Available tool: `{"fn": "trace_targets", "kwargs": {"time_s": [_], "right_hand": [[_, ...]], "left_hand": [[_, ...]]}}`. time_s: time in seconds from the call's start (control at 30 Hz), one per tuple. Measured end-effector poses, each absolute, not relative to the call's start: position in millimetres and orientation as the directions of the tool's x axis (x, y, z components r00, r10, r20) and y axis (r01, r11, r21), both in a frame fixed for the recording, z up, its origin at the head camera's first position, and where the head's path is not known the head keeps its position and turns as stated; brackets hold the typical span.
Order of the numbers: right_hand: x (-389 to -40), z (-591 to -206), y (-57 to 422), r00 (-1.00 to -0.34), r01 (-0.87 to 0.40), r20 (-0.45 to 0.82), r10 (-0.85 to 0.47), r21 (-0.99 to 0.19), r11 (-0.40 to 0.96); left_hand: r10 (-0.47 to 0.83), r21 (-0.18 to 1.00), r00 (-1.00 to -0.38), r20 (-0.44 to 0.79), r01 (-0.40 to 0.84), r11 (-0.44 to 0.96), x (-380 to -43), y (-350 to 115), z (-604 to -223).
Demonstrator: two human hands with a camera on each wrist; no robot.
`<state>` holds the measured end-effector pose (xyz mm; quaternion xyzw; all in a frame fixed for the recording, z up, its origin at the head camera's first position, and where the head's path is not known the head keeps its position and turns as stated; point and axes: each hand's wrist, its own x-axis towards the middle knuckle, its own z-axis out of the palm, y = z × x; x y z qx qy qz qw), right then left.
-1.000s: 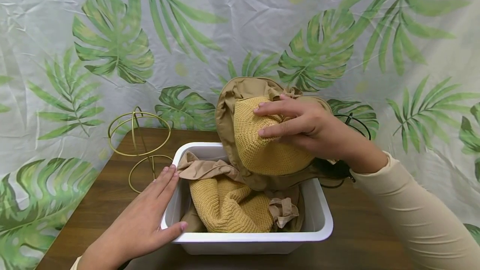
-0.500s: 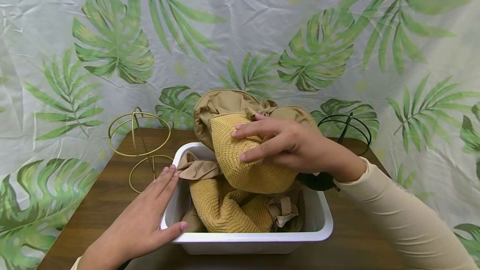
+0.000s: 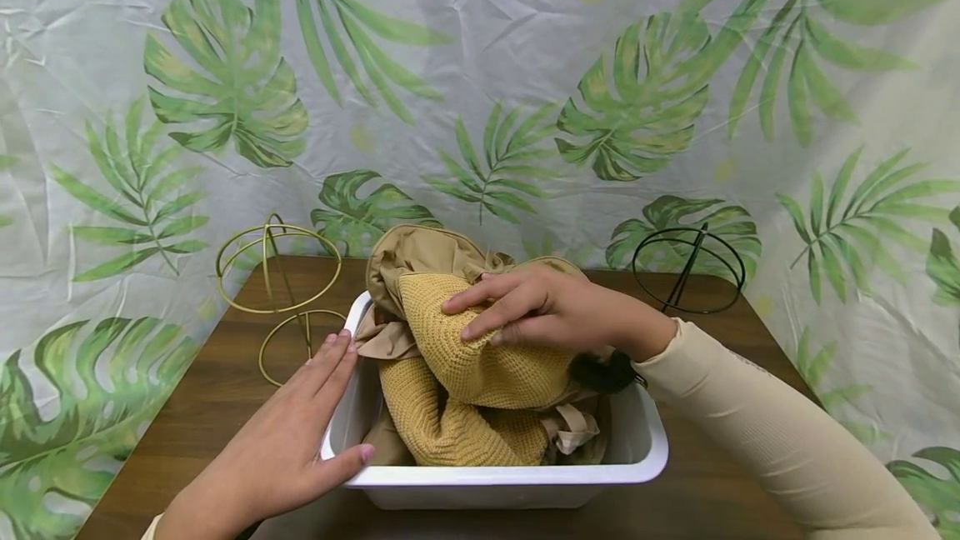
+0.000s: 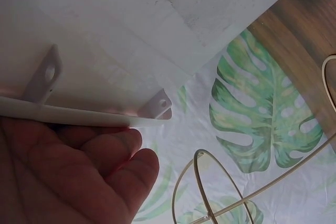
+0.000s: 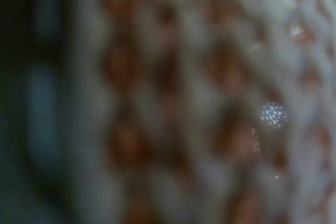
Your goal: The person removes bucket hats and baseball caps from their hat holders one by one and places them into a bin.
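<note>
A white plastic bin (image 3: 495,477) stands on the table with a sun hat (image 3: 420,427) folded inside it, yellow knit with tan cloth. My right hand (image 3: 551,307) grips the yellow knit crown of a second sun hat (image 3: 442,348), fingers spread over the crown and the thumb hidden. This hat's tan brim (image 3: 420,252) and bow face the back, and it overlaps the bin's contents. In the right wrist view, blurred knit (image 5: 210,98) fills the picture. My left hand (image 3: 277,432) rests along the bin's left side, thumb over the front rim, fingers under the lip (image 4: 94,116).
At the left stands a gold wire stand (image 3: 279,307) with two rings. A black wire stand (image 3: 682,294) is at the back right. The wooden table (image 3: 720,423) ends at a leaf-print cloth (image 3: 495,48) behind.
My right hand has lowered the hat down and to the left, from above the bin onto its contents. The black stand now shows fully. The left hand has not moved.
</note>
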<state>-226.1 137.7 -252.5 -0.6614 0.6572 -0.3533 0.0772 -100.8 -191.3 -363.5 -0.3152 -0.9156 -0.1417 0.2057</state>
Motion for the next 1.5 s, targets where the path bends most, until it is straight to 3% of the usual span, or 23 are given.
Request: {"fn": "trace_targets", "kwargs": {"time_s": [0.17, 0.27, 0.57, 0.8, 1.0, 1.13, 1.3, 1.4, 1.5], "right_hand": [[-234.2, -261.6, 140.2, -0.234, -0.788, 0.254, -0.939, -0.614, 0.031], [-235.2, -265.9, 142.3, -0.263, -0.806, 0.209, -0.942, -0.584, 0.096], [-227.5, -275.7, 134.6, -0.125, -0.887, 0.160, -0.979, -0.460, 0.038], [-222.8, -289.9, 121.4, -0.083, -0.914, 0.063, -0.995, -0.402, 0.051], [-219.0, -298.5, 113.3, -0.083, -0.981, 0.070, -0.994, -0.183, 0.069], [-215.8, -302.8, 112.1, -0.137, -0.990, 0.080, -0.987, -0.022, 0.136], [-211.4, -302.6, 115.8, -0.292, -0.948, 0.058, -0.955, 0.111, 0.297], [-209.4, -301.7, 117.8, -0.387, -0.908, 0.022, -0.922, 0.166, 0.385], [-209.0, -301.3, 118.9, -0.441, -0.888, -0.025, -0.897, 0.160, 0.432]], "left_hand": [[0.519, 0.135, -0.712, 0.473, 0.641, 0.756, -101.7, -191.4, -364.5], [0.520, 0.136, -0.713, 0.471, 0.641, 0.756, -101.8, -191.2, -365.0], [0.517, 0.135, -0.715, 0.471, 0.638, 0.759, -101.4, -191.7, -364.2], [0.518, 0.140, -0.720, 0.462, 0.636, 0.759, -101.8, -192.6, -363.4], [0.519, 0.138, -0.718, 0.463, 0.637, 0.759, -102.2, -193.5, -362.8], [0.521, 0.139, -0.715, 0.466, 0.641, 0.755, -102.5, -193.4, -363.2], [0.521, 0.139, -0.716, 0.466, 0.640, 0.755, -102.3, -193.0, -363.8], [0.520, 0.139, -0.715, 0.467, 0.640, 0.755, -102.5, -192.8, -363.9], [0.521, 0.138, -0.714, 0.467, 0.641, 0.755, -102.8, -192.8, -363.8]]}}
